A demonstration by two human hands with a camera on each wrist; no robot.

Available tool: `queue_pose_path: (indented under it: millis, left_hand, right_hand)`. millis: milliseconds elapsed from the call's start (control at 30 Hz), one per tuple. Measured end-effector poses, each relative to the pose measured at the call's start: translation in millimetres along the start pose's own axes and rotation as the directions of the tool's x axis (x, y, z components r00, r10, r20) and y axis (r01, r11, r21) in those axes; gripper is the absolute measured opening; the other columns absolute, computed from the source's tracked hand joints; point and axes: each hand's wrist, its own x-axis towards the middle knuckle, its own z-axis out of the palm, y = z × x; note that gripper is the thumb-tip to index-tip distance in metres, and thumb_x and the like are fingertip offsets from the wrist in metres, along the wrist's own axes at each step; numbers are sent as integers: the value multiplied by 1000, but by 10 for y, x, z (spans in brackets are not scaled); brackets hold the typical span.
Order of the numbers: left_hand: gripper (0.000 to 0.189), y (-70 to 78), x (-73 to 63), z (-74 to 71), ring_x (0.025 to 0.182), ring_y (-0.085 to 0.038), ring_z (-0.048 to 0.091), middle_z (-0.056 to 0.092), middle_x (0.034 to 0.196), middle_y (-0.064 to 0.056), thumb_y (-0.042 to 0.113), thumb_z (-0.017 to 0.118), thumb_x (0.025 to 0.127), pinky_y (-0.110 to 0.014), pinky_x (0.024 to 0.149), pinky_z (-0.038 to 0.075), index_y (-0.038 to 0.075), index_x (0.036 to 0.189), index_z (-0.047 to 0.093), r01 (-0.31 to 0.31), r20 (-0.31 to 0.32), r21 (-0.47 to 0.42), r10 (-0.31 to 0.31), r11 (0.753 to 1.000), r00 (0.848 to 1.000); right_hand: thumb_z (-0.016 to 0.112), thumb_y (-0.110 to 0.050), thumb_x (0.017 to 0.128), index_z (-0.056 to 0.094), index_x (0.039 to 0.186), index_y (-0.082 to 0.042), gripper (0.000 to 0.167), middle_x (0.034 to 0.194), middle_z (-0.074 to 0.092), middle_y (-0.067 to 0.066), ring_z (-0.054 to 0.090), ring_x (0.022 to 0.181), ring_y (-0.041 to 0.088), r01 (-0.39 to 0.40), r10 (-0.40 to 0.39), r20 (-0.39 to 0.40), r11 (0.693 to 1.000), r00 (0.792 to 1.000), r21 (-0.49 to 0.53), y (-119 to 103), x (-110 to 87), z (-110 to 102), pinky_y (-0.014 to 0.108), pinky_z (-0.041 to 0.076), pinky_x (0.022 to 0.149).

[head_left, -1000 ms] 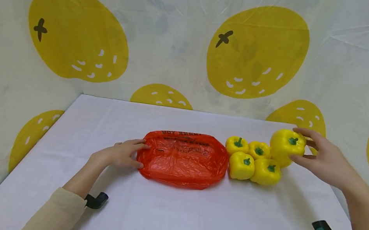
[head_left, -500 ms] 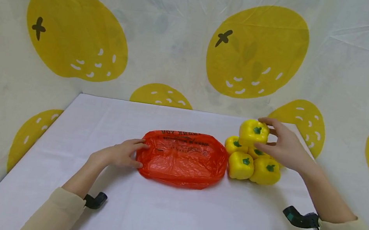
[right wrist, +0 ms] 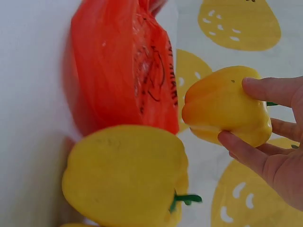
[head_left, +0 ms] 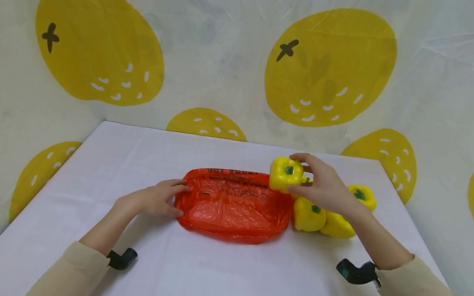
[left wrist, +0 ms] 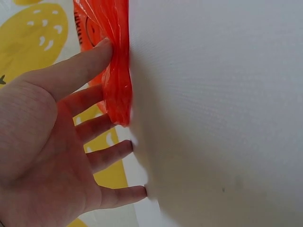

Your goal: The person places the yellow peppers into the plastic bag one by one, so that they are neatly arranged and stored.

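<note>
My right hand (head_left: pixel 324 186) grips a yellow bell pepper (head_left: pixel 282 175) with a green stem, thumb on one side and fingers on the other. It is raised over the back right rim of a red plastic bag (head_left: pixel 232 213). The bag stands with its mouth spread wide, dark print showing inside. At the bag's left end, my left hand (head_left: pixel 154 198) rests its thumb and fingertips against the rim. In the left wrist view those fingers (left wrist: pixel 111 158) are spread and nearly straight. In the right wrist view another bell pepper (right wrist: pixel 123 175) sits close beside the bag.
Several yellow bell peppers (head_left: pixel 309 216) are clustered right of the bag, partly hidden under my right hand and forearm; one pepper (head_left: pixel 364 196) shows behind the forearm. All stand on a white-covered table (head_left: pixel 218 282). A curtain (head_left: pixel 218 54) printed with yellow fruit hangs behind.
My right hand has carried the bell pepper leftward, from the right of the cluster, across the other peppers, to the bag. My left hand and the bag have stayed in place.
</note>
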Motion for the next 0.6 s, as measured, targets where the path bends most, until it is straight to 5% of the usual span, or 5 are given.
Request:
queue_pose_path:
  millis: [600]
  left_hand:
    - [64,-3,10,0,145,-45,31,36,159,-21,22,76,91,-65,110,37,8,149,52,-17,-5,36,17,999,1000]
  right_hand:
    - [85,-20,87,49,146,-9,70,142,55,8,53,127,30,16,-19,69,999,997,49,-194,406,669,48,53,101]
